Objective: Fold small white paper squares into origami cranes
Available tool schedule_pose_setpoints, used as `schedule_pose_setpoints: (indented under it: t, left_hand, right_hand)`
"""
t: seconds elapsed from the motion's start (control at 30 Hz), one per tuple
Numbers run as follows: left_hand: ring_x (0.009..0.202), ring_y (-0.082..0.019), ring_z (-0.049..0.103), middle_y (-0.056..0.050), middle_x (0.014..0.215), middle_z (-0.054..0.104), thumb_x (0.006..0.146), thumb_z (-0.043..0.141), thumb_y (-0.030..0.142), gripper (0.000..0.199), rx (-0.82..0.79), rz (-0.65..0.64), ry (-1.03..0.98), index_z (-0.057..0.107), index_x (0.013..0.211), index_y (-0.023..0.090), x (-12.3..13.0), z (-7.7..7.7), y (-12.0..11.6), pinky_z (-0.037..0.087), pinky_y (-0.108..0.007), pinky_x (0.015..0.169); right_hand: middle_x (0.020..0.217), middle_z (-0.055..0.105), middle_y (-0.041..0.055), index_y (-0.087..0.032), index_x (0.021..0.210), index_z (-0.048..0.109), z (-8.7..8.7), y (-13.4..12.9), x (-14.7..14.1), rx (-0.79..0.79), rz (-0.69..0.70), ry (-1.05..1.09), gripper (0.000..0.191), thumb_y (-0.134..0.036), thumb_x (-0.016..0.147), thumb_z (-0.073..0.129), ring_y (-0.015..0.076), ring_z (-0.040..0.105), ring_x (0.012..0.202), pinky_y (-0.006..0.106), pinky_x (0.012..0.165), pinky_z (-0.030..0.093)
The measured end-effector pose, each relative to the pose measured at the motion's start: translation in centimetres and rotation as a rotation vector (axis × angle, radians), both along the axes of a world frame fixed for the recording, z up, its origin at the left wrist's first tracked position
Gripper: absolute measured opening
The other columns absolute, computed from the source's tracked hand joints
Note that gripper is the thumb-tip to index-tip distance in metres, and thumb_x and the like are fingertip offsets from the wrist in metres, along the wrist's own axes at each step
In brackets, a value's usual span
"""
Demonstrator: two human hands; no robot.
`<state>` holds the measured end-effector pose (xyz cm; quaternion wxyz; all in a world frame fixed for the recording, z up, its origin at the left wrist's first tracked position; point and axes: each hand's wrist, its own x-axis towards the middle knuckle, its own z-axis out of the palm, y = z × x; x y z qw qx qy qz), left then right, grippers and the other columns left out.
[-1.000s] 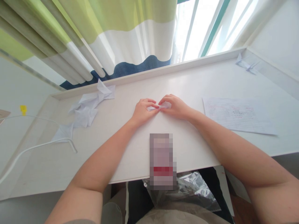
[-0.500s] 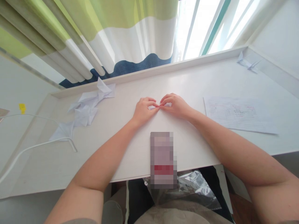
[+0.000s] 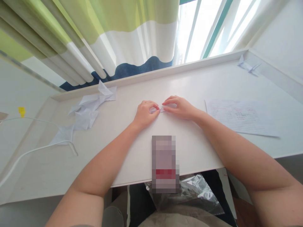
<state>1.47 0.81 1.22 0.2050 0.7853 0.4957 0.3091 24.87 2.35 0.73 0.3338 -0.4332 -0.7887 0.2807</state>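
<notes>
A small piece of folded white paper (image 3: 162, 110) lies low over the white desk, between my two hands. My left hand (image 3: 145, 114) pinches its left end, thumb and index finger pressed together. Around the right end curls my right hand (image 3: 181, 108), its thumb and index fingertips a little apart with white paper showing between them. My fingers hide most of the paper, so its full shape cannot be made out. Nearer to me, a phone-like block with a pixelated face (image 3: 163, 157) sits at the desk's front edge.
Several folded paper pieces (image 3: 86, 115) lie at the left, near a white bent rod (image 3: 47, 145). A lined written sheet (image 3: 241, 118) rests to the right. Another folded paper (image 3: 248, 66) sits in the far right corner. The desk's raised back edge (image 3: 151, 75) runs below the curtain.
My right thumb and index finger have parted slightly from their pinch and drawn a little right. More of the folded paper shows between my hands. My left hand keeps its pinch.
</notes>
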Motion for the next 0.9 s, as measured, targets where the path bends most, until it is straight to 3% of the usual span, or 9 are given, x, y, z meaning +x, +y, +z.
schedule_pose_setpoints:
  t: [0.17,0.37,0.5,0.7,0.9]
  left_hand:
    - [0.114,-0.029,0.066,-0.005,0.107,0.081,0.093,0.077,0.025,0.006,0.003,-0.009,0.041,0.082,0.096,0.027,0.2,0.0,0.0,0.049,-0.051,0.111]
    - [0.113,-0.027,0.070,-0.005,0.108,0.081,0.093,0.076,0.026,0.003,-0.006,-0.016,-0.011,0.078,0.093,0.026,0.3,0.3,-0.3,0.050,-0.049,0.111]
    - [0.111,-0.026,0.074,-0.007,0.111,0.082,0.096,0.074,0.031,0.011,-0.086,-0.028,-0.127,0.075,0.103,0.023,0.1,0.5,-0.2,0.052,-0.047,0.111]
    - [0.107,-0.024,0.078,-0.007,0.110,0.085,0.095,0.079,0.042,0.024,-0.187,-0.071,-0.310,0.079,0.109,0.023,0.0,0.6,-0.4,0.057,-0.041,0.106]
    - [0.104,-0.026,0.081,-0.008,0.106,0.086,0.088,0.087,0.049,0.030,-0.244,-0.004,-0.470,0.084,0.104,0.023,0.3,0.4,-0.5,0.060,-0.044,0.103]
  right_hand:
    - [0.118,0.080,0.0096,-0.028,0.099,0.087,-0.4,0.0,-0.6,0.064,-0.005,-0.110,0.015,-0.036,0.094,0.075,0.0346,0.066,0.118,0.057,0.111,0.048]
    - [0.106,0.081,0.0074,-0.026,0.090,0.081,0.4,-0.3,-1.0,-0.009,-0.028,-0.093,0.007,-0.032,0.089,0.077,0.0333,0.067,0.114,0.055,0.109,0.046]
    - [0.092,0.082,0.0029,-0.025,0.087,0.079,1.2,-0.9,-1.2,-0.057,0.000,0.008,0.007,-0.026,0.088,0.072,0.0259,0.073,0.097,0.049,0.104,0.051]
    - [0.096,0.083,0.0034,-0.024,0.089,0.077,1.4,-1.1,-1.5,-0.087,0.006,0.239,0.008,-0.030,0.086,0.074,0.0234,0.076,0.094,0.044,0.094,0.059]
    - [0.094,0.079,0.0031,-0.024,0.105,0.074,1.0,-0.7,-1.6,-0.136,-0.023,0.406,0.030,-0.040,0.082,0.084,0.0206,0.073,0.083,0.043,0.085,0.064]
